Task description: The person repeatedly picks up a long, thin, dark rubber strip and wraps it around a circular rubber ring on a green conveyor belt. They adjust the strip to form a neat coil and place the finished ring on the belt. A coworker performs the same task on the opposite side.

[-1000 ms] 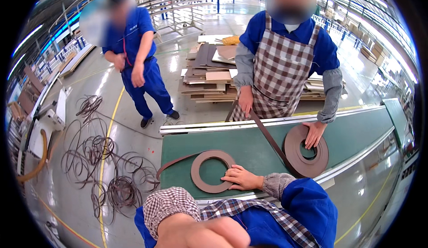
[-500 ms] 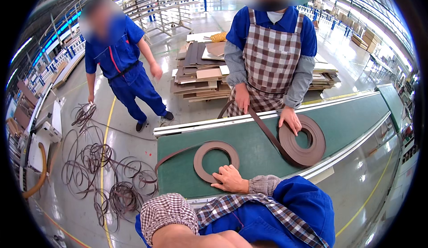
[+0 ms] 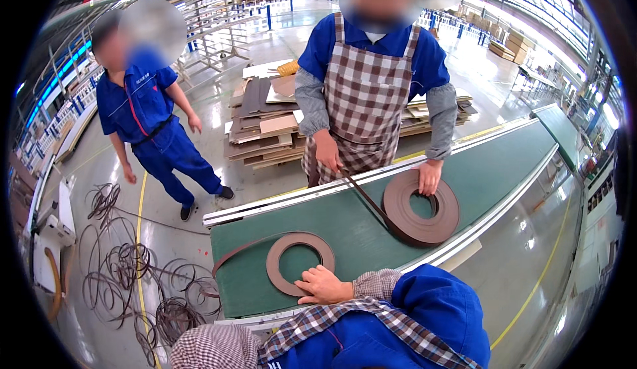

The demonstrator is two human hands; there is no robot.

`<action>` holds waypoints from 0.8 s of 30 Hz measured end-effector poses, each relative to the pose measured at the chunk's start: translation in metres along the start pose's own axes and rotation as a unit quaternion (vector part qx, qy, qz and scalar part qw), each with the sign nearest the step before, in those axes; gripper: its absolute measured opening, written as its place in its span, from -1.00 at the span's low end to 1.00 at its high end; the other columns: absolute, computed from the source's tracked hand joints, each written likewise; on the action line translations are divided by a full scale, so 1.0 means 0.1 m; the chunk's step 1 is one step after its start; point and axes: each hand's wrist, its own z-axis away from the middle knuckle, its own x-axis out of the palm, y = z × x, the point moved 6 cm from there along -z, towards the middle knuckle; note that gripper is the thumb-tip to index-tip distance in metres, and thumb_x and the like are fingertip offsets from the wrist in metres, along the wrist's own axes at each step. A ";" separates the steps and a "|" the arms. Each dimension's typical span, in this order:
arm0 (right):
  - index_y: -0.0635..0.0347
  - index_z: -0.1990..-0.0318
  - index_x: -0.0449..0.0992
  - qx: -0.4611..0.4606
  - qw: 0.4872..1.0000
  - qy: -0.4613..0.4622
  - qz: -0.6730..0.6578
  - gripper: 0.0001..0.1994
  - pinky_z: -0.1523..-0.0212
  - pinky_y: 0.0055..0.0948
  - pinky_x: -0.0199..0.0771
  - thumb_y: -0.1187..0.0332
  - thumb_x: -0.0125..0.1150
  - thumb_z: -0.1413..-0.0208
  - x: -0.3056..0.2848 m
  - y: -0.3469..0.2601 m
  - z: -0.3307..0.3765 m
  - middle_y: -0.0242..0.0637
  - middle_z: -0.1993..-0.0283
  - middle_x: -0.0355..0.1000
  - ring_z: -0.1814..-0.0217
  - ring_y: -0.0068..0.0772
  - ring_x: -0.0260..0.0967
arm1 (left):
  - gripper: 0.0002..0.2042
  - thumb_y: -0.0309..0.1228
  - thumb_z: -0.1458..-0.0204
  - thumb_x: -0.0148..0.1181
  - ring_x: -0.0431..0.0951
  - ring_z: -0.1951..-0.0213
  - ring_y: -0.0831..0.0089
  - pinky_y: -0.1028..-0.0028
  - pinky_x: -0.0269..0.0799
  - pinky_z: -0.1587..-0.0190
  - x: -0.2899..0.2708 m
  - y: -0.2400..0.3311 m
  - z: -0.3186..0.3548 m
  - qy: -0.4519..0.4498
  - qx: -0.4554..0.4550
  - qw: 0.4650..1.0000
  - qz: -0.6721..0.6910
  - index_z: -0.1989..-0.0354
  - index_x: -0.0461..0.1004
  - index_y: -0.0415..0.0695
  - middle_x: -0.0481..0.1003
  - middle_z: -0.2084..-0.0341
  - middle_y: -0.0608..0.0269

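Note:
My right hand (image 3: 323, 285) lies on the near rim of a small flat coil of brown edge banding (image 3: 275, 266), fingers bent over the ring and thumb by its outer side. The coil's loose end runs left over the edge of a green-topped conveyor table (image 3: 371, 253). Of my left arm only the checkered sleeve (image 3: 215, 347) shows, at the lower left; that hand is out of view. Across the table a co-worker in a checkered apron rests one hand (image 3: 430, 176) in the hole of a larger brown banding roll (image 3: 441, 216) and holds its strip with the other (image 3: 327, 152).
Tangled brown strips (image 3: 126, 263) lie on the floor left of the table. Another person in blue (image 3: 149, 113) stands beyond them. Stacked boards (image 3: 262, 123) sit behind the co-worker. A white metal rail (image 3: 279, 210) edges the table's far side.
My view has shifted, and my left arm's bare skin has left the picture. The co-worker's hand has moved from the large roll's face to its hole. The other person's hand has come away from the strips.

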 end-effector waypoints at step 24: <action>0.33 -0.36 -0.01 0.038 0.999 0.027 0.018 -0.16 -0.38 0.12 -0.14 0.01 0.19 -0.05 -0.45 0.56 -0.75 0.06 -0.43 -0.08 -0.47 0.06 -0.13 | -0.45 -0.07 -0.02 0.21 0.21 -0.21 -0.14 -0.04 0.03 -0.26 -0.68 -3.32 2.13 -0.012 -0.250 0.752 -0.609 -0.07 0.38 -0.26 0.22 -0.18 -0.24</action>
